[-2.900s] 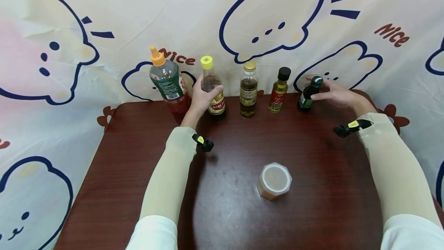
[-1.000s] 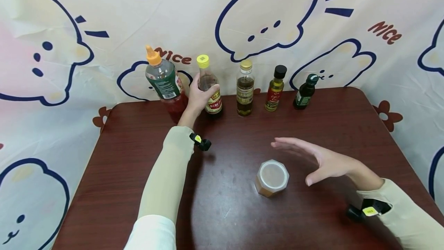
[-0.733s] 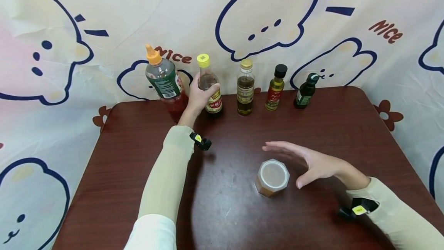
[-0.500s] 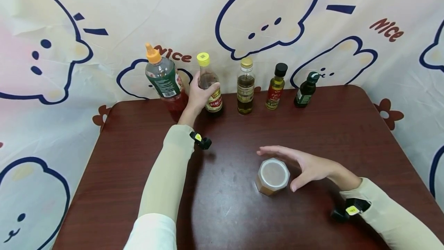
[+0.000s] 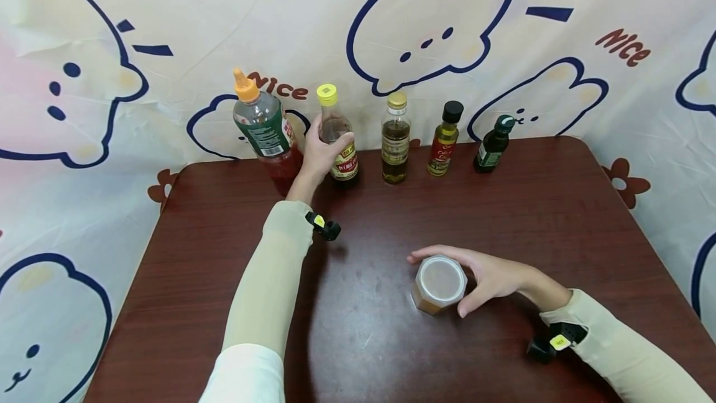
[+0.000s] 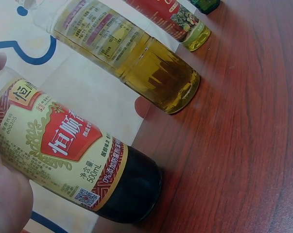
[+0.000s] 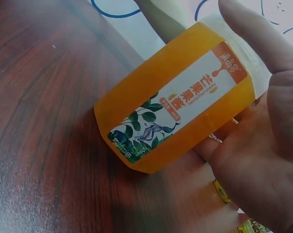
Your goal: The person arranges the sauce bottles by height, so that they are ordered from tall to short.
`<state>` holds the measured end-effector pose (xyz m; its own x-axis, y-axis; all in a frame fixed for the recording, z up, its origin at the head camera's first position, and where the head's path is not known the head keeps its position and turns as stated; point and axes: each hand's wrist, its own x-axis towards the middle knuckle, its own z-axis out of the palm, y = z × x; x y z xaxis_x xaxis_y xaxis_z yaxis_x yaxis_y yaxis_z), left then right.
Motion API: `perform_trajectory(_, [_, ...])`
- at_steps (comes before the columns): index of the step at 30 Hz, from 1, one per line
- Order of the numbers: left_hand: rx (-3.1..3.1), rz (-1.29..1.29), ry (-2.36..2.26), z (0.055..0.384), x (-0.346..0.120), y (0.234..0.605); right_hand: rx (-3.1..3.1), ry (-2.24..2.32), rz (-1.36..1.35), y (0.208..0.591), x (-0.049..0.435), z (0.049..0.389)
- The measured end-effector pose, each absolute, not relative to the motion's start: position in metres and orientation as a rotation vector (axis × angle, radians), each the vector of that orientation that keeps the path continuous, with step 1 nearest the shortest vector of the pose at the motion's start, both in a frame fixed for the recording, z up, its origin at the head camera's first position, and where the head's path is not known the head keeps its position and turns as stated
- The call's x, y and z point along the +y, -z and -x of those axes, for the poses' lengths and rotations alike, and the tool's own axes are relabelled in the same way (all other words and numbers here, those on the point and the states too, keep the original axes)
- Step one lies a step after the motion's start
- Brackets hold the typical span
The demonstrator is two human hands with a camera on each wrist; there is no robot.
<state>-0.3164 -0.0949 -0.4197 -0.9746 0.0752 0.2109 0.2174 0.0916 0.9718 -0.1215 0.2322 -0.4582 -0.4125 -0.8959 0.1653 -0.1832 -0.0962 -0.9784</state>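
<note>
At the back of the table, my left hand (image 5: 320, 157) holds a vinegar bottle (image 5: 345, 168) with a yellow cap, fingers wrapped round its upper body. In the left wrist view the bottle's cream and red label (image 6: 63, 131) faces the camera, and dark liquid shows below. My right hand (image 5: 492, 273) is spread around a jam jar (image 5: 442, 280), thumb on the near side and fingers along the far side. The jar has many sides, a whitish lid and orange contents (image 7: 170, 102). A gap shows between thumb and jar; whether the fingers touch it is unclear.
Left of the vinegar stands a large sauce bottle (image 5: 265, 129) with an orange nozzle. To the right are a gold-capped oil bottle (image 5: 396, 145), a black-capped bottle (image 5: 442, 145) and a small dark green bottle (image 5: 492, 149). A printed cloth (image 5: 224, 36) hangs behind the table (image 5: 224, 303).
My right hand has let go of the small green bottle, come forward and left, and moved in around the jam jar. My left hand stays on the vinegar bottle.
</note>
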Motion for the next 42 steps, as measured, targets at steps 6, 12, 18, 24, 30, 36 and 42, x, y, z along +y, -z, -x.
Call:
perform_trajectory(6, [-2.243,0.303,2.038,0.3157,-0.0948,0.4183,1.639,1.552,1.196,0.4586,0.2312,0.1213])
perform_trajectory(12, [-2.252,0.291,2.036,0.3163,-0.0955,0.4197,1.689,1.534,1.211,0.4573,0.2297,0.1207])
perform_trajectory(18, [-2.255,0.290,2.016,0.3156,-0.0957,0.4203,1.711,1.526,1.233,0.4549,0.2285,0.1206])
perform_trajectory(24, [-2.266,0.285,2.005,0.3145,-0.0957,0.4188,1.715,1.519,1.255,0.4542,0.2275,0.1214])
perform_trajectory(30, [-2.264,0.300,2.005,0.3156,-0.0957,0.4200,1.719,1.523,1.274,0.4549,0.2270,0.1219])
perform_trajectory(36, [-2.252,0.302,2.013,0.3162,-0.0955,0.4208,1.727,1.530,1.287,0.4564,0.2265,0.1223])
perform_trajectory(42, [-2.252,0.287,2.013,0.3150,-0.0947,0.4201,1.745,1.530,1.285,0.4564,0.2274,0.1229])
